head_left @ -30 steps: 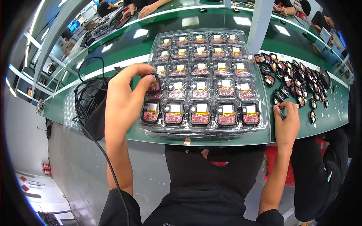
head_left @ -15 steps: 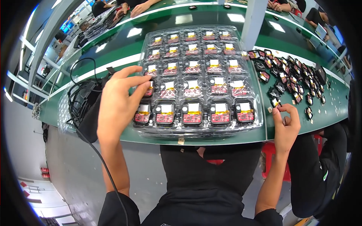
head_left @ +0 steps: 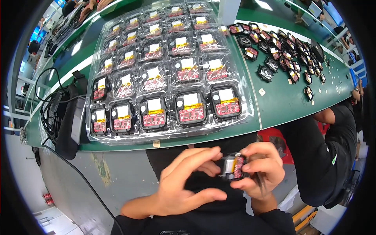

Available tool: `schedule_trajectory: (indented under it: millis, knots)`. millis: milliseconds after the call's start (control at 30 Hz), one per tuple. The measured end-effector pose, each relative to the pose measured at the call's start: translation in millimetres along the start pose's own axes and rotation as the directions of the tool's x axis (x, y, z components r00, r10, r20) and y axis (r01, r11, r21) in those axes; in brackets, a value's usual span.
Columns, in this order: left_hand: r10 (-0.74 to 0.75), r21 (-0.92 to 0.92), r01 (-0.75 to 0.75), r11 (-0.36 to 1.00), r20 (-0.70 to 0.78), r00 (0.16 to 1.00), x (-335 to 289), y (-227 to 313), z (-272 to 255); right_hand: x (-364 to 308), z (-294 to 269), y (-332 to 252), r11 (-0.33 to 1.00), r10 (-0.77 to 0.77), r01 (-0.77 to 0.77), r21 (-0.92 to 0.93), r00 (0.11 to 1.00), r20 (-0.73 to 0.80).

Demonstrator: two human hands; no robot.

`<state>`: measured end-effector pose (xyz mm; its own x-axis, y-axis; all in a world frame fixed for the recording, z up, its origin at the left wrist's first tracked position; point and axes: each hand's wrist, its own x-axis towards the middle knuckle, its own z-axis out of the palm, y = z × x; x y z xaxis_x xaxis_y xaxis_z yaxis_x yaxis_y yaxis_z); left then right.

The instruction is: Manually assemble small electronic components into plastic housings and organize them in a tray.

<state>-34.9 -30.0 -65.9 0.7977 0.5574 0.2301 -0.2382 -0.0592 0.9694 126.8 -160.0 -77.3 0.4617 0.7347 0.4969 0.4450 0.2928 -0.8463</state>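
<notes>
In front of my lap, my right hand [head_left: 262, 168] grips a small black-framed electronic module [head_left: 234, 167] between thumb and fingers. It has a red circuit board, yellow tape and a silvery-white block, and is slightly blurred. Close to its left side is my left hand [head_left: 184, 182], thumb and fingers spread with nothing between them. On the green bench beyond lies a clear plastic tray [head_left: 246, 92] with rows of similar modules. The nearest row and the leftmost module [head_left: 100, 88] of the second row look uncovered; clear plastic lies over those farther back.
A loose pile of modules [head_left: 288, 53] covers the bench at right, with scattered small tan scraps [head_left: 262, 92]. A black case with cables [head_left: 68, 121] stands left of the tray. A white post [head_left: 229, 11] rises behind. Another person [head_left: 325, 152] sits at right.
My right hand has come from the pile to my lap with a module. My left hand has left the tray's second-row module and moved beside it. The view has shifted.
</notes>
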Motion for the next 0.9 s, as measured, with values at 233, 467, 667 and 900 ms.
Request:
schedule_trajectory:
  millis: [233,467,667,900]
  knots:
    - [-0.057,-0.402,0.054,0.914,0.004,0.998,-15,-39,4,-17,9,9,0.991,0.135,-0.135,-0.009,0.981,0.14]
    - [-0.279,-0.65,0.143,0.746,-0.11,0.954,-19,-39,6,-10,17,12,0.912,-0.001,0.064,-0.404,0.988,0.154]
    - [-0.202,-0.598,0.133,0.79,-0.049,0.978,-22,-50,-1,-5,19,16,0.775,-0.213,0.255,-0.579,0.967,0.141]
    - [-0.216,-0.59,0.162,0.791,-0.021,0.976,-22,-51,-1,-6,18,18,0.792,-0.228,0.276,-0.545,0.961,0.156]
